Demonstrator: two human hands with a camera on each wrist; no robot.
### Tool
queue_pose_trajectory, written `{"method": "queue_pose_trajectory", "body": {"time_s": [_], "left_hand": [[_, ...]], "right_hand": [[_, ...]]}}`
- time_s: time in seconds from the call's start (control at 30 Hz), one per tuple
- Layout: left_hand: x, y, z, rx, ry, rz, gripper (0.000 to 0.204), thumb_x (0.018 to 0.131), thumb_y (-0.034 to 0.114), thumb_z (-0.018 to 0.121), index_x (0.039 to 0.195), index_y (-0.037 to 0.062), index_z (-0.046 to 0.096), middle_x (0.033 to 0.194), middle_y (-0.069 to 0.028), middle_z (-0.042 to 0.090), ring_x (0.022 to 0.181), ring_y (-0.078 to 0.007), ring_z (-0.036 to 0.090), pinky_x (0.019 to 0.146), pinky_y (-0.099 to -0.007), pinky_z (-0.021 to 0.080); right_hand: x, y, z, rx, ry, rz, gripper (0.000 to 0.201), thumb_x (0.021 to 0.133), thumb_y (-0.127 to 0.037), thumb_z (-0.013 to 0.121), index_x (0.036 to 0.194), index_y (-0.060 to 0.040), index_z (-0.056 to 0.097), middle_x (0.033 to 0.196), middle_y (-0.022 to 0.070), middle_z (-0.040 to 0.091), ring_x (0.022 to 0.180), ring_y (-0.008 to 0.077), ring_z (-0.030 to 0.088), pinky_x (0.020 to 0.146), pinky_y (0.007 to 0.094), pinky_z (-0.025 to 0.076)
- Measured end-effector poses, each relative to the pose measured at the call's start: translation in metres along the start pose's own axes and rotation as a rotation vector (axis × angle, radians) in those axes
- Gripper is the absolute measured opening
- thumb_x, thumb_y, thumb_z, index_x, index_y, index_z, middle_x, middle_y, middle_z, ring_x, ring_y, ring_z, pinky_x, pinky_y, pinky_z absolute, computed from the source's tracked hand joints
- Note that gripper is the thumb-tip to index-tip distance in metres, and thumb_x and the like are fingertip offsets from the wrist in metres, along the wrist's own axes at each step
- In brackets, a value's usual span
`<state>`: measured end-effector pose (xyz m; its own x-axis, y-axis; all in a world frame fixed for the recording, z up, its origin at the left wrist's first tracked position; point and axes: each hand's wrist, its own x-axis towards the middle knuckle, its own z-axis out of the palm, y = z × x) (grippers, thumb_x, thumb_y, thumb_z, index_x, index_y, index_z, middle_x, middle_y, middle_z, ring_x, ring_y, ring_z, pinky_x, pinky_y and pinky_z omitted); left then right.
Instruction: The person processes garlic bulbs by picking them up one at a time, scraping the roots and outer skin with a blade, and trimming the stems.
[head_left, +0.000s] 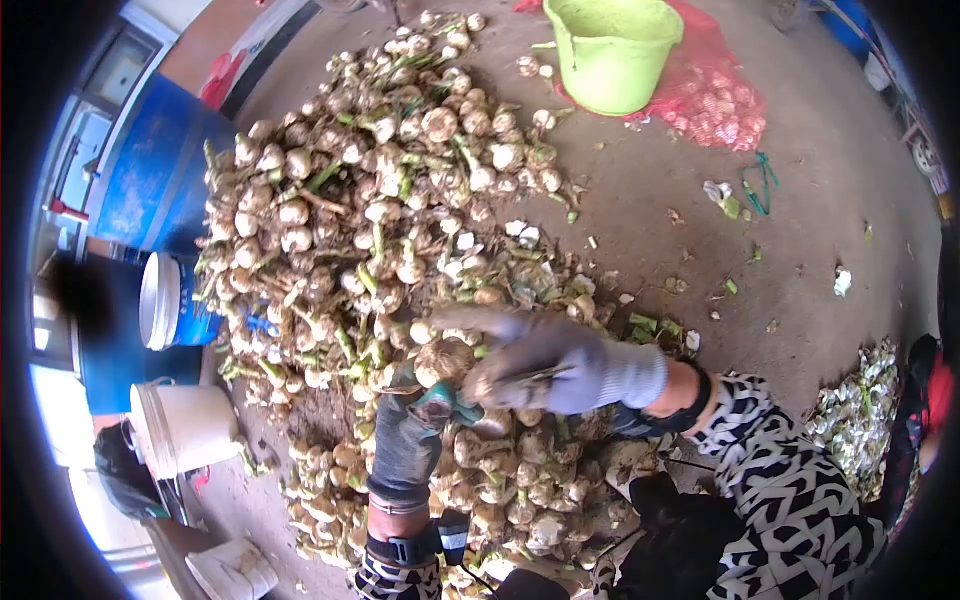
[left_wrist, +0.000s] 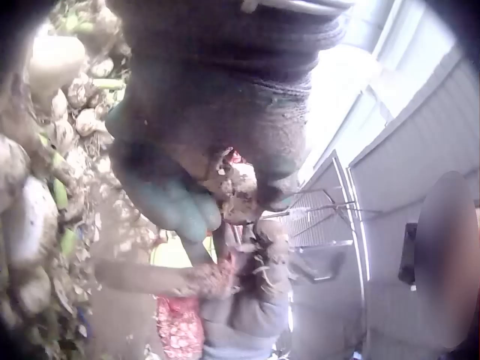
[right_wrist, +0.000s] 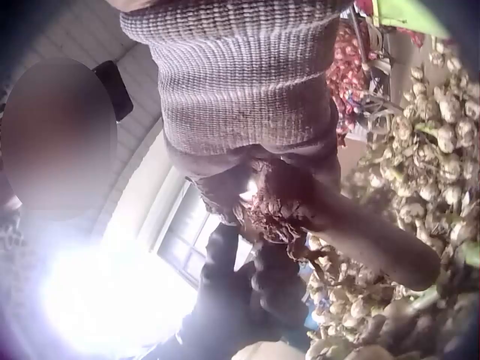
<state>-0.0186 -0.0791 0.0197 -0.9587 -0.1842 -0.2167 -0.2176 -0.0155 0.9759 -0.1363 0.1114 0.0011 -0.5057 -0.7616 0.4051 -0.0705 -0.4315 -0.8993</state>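
Observation:
In the head view my left hand (head_left: 408, 440), in a dark glove with green fingertips, grips a garlic bulb (head_left: 443, 362) with dirty, papery skin. The bulb (left_wrist: 240, 184) shows between the thumb and fingers in the left wrist view. Close beside it is my right hand (head_left: 565, 365), in a grey-lavender glove with a pale cuff. Its index finger (right_wrist: 375, 240) points out straight while the others curl in. Brown, crumpled dry garlic skin (right_wrist: 277, 206) shows in the curled fingers. Under both hands lies a pile of garlic bulbs (head_left: 350, 220) with cut green stems.
A lime-green bucket (head_left: 615, 60) and a red net bag (head_left: 710, 100) of bulbs stand ahead. Blue barrels (head_left: 165, 165) and a white bucket (head_left: 185, 425) line the left. Scraps of garlic skin (head_left: 860, 410) heap at the right. A green cord (head_left: 765, 185) lies on the floor.

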Motion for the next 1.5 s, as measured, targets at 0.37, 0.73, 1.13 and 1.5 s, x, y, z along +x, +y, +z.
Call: {"method": "queue_pose_trajectory", "body": {"time_s": [0.37,0.73,1.13,1.5], "left_hand": [[-0.003,-0.003,0.016,0.057,-0.168,0.079,0.076,0.082,0.009,0.073,0.142,0.0007,0.027,0.137,-0.0163,0.044,0.117,-0.0228,0.055,0.096,-0.0362,0.050],[-0.007,-0.032,0.027,0.144,0.028,0.106,0.078,0.075,0.039,0.079,0.133,0.0014,0.042,0.108,-0.0145,0.066,0.097,-0.0241,0.064,0.083,-0.0360,0.053],[-0.003,0.002,0.026,0.977,-0.069,0.440,0.094,0.066,0.048,0.083,0.140,0.0060,0.043,0.130,-0.0162,0.049,0.125,-0.0286,0.042,0.100,-0.0448,0.039],[-0.025,-0.007,0.020,0.417,-0.164,0.457,0.057,0.063,-0.009,0.069,0.115,0.0107,0.062,0.114,-0.0100,0.064,0.103,-0.0266,0.063,0.088,-0.0359,0.050]], "right_hand": [[-0.017,-0.029,-0.005,-1.424,-0.039,0.058,0.024,0.069,-0.021,0.071,0.091,-0.0142,0.064,0.099,0.0052,0.062,0.081,0.0257,0.066,0.058,0.0388,0.055],[-0.016,-0.017,0.000,-1.344,-0.049,0.122,0.026,0.071,-0.022,0.068,0.096,-0.0146,0.064,0.091,0.0053,0.065,0.077,0.0253,0.066,0.063,0.0399,0.054],[-0.045,0.004,0.001,-0.044,0.470,0.567,0.015,0.089,-0.016,0.065,0.099,-0.0050,0.069,0.094,0.0086,0.071,0.088,0.0169,0.066,0.080,0.0324,0.050],[-0.033,-0.016,-0.006,-0.468,0.100,0.225,0.009,0.085,-0.011,0.067,0.092,-0.0052,0.067,0.091,0.0110,0.071,0.080,0.0260,0.071,0.071,0.0352,0.055]]}}
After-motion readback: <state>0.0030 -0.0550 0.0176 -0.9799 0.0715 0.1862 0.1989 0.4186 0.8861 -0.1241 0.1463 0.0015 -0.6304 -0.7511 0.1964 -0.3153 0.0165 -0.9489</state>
